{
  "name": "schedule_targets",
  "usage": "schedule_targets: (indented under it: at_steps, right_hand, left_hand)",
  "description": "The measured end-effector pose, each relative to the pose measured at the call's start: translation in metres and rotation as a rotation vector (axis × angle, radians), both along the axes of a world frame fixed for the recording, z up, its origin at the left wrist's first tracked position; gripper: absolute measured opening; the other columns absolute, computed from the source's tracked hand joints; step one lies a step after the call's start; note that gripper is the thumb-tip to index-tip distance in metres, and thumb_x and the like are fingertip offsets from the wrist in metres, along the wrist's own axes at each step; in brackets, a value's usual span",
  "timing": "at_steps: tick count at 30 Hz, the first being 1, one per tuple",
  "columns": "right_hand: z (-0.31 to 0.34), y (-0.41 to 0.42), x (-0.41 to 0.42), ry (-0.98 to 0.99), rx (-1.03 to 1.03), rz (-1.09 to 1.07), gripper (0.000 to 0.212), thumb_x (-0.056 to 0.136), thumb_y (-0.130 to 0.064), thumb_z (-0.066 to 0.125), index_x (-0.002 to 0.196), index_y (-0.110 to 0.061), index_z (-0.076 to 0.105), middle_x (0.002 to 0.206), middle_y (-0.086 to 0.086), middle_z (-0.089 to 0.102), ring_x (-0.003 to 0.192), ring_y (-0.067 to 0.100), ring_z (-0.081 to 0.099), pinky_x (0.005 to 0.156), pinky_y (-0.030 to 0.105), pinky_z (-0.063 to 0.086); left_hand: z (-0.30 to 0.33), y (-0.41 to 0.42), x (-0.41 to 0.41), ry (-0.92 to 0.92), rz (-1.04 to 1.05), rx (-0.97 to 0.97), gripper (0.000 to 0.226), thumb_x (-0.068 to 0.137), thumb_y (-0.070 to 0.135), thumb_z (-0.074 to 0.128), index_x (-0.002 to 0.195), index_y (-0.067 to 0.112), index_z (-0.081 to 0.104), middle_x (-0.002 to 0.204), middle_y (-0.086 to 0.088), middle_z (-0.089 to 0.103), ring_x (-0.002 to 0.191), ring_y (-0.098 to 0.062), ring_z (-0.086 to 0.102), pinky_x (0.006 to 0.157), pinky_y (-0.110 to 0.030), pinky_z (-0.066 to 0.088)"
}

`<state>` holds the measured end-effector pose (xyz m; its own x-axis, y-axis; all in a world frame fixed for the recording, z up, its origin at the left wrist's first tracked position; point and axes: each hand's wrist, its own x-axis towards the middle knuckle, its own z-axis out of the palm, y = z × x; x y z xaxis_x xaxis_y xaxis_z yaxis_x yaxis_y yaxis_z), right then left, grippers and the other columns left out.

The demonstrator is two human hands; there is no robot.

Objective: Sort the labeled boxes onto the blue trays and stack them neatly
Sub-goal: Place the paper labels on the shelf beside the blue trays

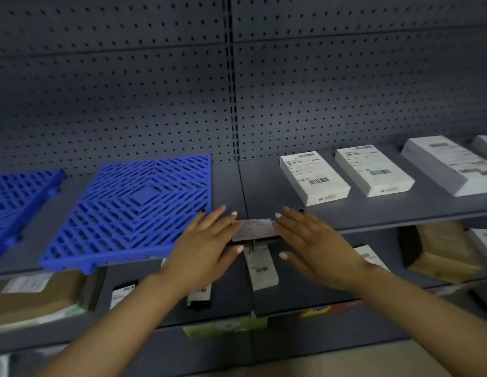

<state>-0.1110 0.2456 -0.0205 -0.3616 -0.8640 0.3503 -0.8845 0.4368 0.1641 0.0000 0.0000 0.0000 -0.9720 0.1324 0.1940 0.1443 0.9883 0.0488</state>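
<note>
**Small labeled box held between two hands, trays not yet filled**

The sorting seems to be at its beginning. The large blue tray (133,210) on the shelf (372,213) carries no box, and the part of the second blue tray (22,194) that shows at the left edge carries none either. Three white labeled boxes (314,176) lie in a row on the right part of the shelf, well apart from the trays, so they are not sorted yet.

The small labeled box (254,229) is at the front edge of the shelf, just right of the large tray. Its long axis runs left to right and its label faces up. The left hand (207,240) and the right hand (315,240) press its two short ends with straight, spread fingers.
</note>
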Motion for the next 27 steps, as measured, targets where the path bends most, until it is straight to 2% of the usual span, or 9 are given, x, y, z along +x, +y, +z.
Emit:
schedule_targets:
  at_steps: [5,7,10,15,17,20,23,25,27]
  right_hand:
    - [-0.014,-0.009,-0.020,-0.041,-0.029,0.051,0.053,0.095,-0.042,0.042,0.136,-0.009,0.049,0.143,0.009,0.046,0.140,0.025,0.030,0.114,0.041,0.023]
    - [-0.018,-0.010,-0.024,-0.053,-0.055,0.083,0.051,0.095,-0.041,0.043,0.132,-0.008,0.054,0.137,0.009,0.053,0.138,0.026,0.034,0.114,0.042,0.025]
    - [-0.025,-0.008,-0.024,-0.063,-0.089,0.104,0.049,0.096,-0.042,0.041,0.127,-0.009,0.058,0.130,0.008,0.059,0.132,0.025,0.043,0.111,0.042,0.029]
    - [-0.028,-0.010,-0.027,-0.136,-0.178,0.117,0.043,0.094,-0.038,0.046,0.122,-0.009,0.063,0.126,0.007,0.062,0.126,0.024,0.050,0.108,0.042,0.038]
    - [-0.028,-0.013,-0.028,-0.131,-0.203,0.119,0.038,0.091,-0.033,0.051,0.118,-0.010,0.066,0.121,0.007,0.064,0.122,0.024,0.054,0.106,0.042,0.040]
    - [-0.027,-0.017,-0.028,-0.137,-0.259,0.125,0.032,0.088,-0.026,0.052,0.109,-0.010,0.070,0.112,0.007,0.068,0.115,0.025,0.059,0.105,0.040,0.040]
    - [-0.026,-0.019,-0.028,-0.147,-0.295,0.118,0.030,0.088,-0.024,0.052,0.105,-0.009,0.071,0.108,0.007,0.069,0.110,0.026,0.061,0.104,0.039,0.042]
    - [-0.026,-0.019,-0.027,-0.157,-0.297,0.112,0.031,0.088,-0.025,0.051,0.105,-0.009,0.071,0.109,0.007,0.069,0.110,0.026,0.061,0.104,0.038,0.041]
    - [-0.025,-0.019,-0.025,-0.181,-0.277,0.104,0.032,0.088,-0.027,0.051,0.107,-0.010,0.070,0.111,0.007,0.068,0.113,0.025,0.059,0.103,0.039,0.043]
  left_hand:
    - [-0.007,-0.002,-0.023,0.019,-0.008,0.004,0.054,0.090,0.047,0.034,0.129,0.019,0.058,0.134,0.001,0.056,0.132,-0.023,0.044,0.104,-0.045,0.037]
    - [-0.009,-0.001,-0.029,0.039,-0.011,-0.014,0.048,0.087,0.045,0.042,0.122,0.019,0.064,0.125,0.002,0.063,0.124,-0.023,0.053,0.099,-0.041,0.040]
    - [-0.013,-0.001,-0.030,0.044,-0.035,-0.037,0.044,0.084,0.046,0.048,0.114,0.022,0.068,0.111,0.006,0.070,0.114,-0.019,0.060,0.099,-0.039,0.034]
    - [-0.013,-0.003,-0.032,0.115,-0.075,-0.040,0.026,0.074,0.032,0.079,0.098,0.023,0.073,0.096,0.007,0.073,0.106,-0.018,0.065,0.099,-0.043,0.032]
    - [-0.012,-0.003,-0.029,0.138,-0.095,-0.042,0.014,0.079,0.032,0.071,0.090,0.023,0.075,0.087,0.007,0.073,0.097,-0.016,0.067,0.100,-0.037,0.037]
    - [-0.011,-0.002,-0.021,0.118,-0.109,0.015,0.030,0.085,0.032,0.047,0.085,0.022,0.075,0.080,0.007,0.071,0.079,-0.011,0.067,0.098,-0.028,0.040]
    - [-0.011,-0.002,-0.019,0.164,-0.113,0.045,0.016,0.078,0.013,0.066,0.088,0.019,0.075,0.073,0.006,0.070,0.066,-0.011,0.066,0.091,-0.032,0.048]
    - [-0.011,0.000,-0.020,0.167,-0.104,0.070,0.026,0.067,0.004,0.079,0.089,0.018,0.075,0.069,0.007,0.069,0.061,-0.011,0.064,0.088,-0.028,0.048]
    - [-0.011,0.002,-0.021,0.192,-0.098,0.086,0.028,0.065,0.002,0.081,0.087,0.018,0.075,0.068,0.007,0.068,0.060,-0.011,0.061,0.082,-0.024,0.046]
